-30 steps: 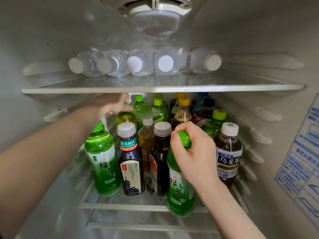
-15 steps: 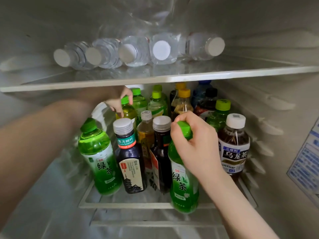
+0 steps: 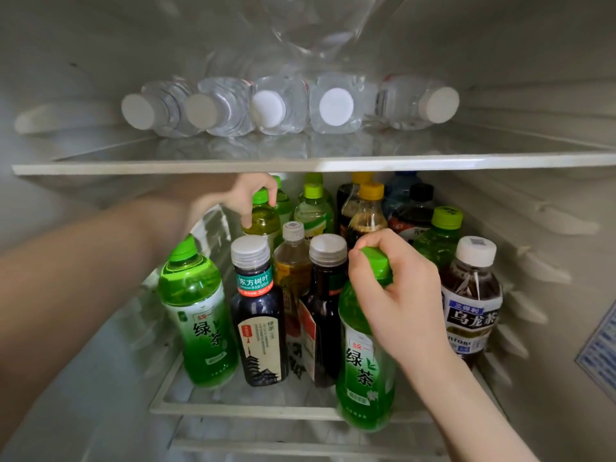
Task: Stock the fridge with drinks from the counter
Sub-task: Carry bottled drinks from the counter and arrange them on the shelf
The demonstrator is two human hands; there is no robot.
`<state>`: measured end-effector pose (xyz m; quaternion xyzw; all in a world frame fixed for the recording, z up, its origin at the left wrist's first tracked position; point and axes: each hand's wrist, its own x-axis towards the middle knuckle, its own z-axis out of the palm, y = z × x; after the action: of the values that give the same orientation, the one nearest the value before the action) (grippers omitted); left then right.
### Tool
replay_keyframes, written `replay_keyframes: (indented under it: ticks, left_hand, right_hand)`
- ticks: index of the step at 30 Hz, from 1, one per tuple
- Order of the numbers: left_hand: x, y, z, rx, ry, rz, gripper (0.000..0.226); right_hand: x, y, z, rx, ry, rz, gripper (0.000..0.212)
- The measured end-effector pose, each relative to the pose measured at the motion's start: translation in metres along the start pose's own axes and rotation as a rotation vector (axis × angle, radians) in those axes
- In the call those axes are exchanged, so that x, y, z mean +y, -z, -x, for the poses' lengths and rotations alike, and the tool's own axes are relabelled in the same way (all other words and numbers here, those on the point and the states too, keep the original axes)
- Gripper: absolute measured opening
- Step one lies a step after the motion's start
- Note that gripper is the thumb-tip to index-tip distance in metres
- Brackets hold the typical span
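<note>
Inside the fridge, my right hand [image 3: 398, 295] grips the green cap and neck of a green tea bottle [image 3: 365, 368] that stands at the front edge of the lower glass shelf [image 3: 240, 408]. Further back on the left, my left hand [image 3: 240, 198] holds the green cap of a yellow-green drink bottle [image 3: 263, 221]. Around them stand a second green tea bottle [image 3: 196, 315], a dark tea bottle with a pagoda label [image 3: 260, 321], another dark bottle [image 3: 325, 305] and an oolong tea bottle [image 3: 471, 301].
Several water bottles [image 3: 336, 106] lie on their sides on the upper glass shelf [image 3: 300, 163]. More bottles with green, yellow and black caps crowd the back of the lower shelf. Ribbed fridge walls close in left and right; a blue sticker [image 3: 600, 355] is on the right wall.
My left hand has slid forward along the yellow-green bottle's cap. My right hand has kept its grip on the green tea bottle, which stays at the shelf's front edge. The view tilted down slightly.
</note>
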<state>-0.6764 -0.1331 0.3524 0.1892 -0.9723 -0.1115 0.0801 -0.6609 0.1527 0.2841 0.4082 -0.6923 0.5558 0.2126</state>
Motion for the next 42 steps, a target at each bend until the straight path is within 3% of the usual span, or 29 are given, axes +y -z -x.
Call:
replay_keyframes:
  ticks: [3,7,18,21,28,42]
  left_hand:
    - [-0.002,0.002,-0.002,0.048,-0.011,-0.017,0.057]
    - [0.006,0.012,0.005,-0.106,-0.128,-0.106,0.057]
    - [0.013,0.018,0.014,-0.127,-0.073,-0.230,0.064]
    - [0.013,0.016,0.014,-0.146,-0.052,-0.189,0.074]
    - [0.011,0.013,0.023,-0.103,-0.073,-0.014,0.040]
    - [0.015,0.010,0.024,-0.097,-0.043,0.056,0.046]
  right_hand:
    - [-0.001,-0.001,0.000,0.003,-0.004,0.005,0.011]
    - [0.000,-0.001,0.001,0.004,-0.019,0.007,0.011]
    - [-0.001,-0.001,0.001,0.007,-0.055,-0.004,0.010]
    - [-0.001,-0.001,0.002,0.005,-0.049,-0.005,0.010]
    - [-0.002,0.001,0.003,0.004,-0.043,0.006,0.011]
    - [-0.001,0.000,0.002,0.000,-0.060,0.024,0.008]
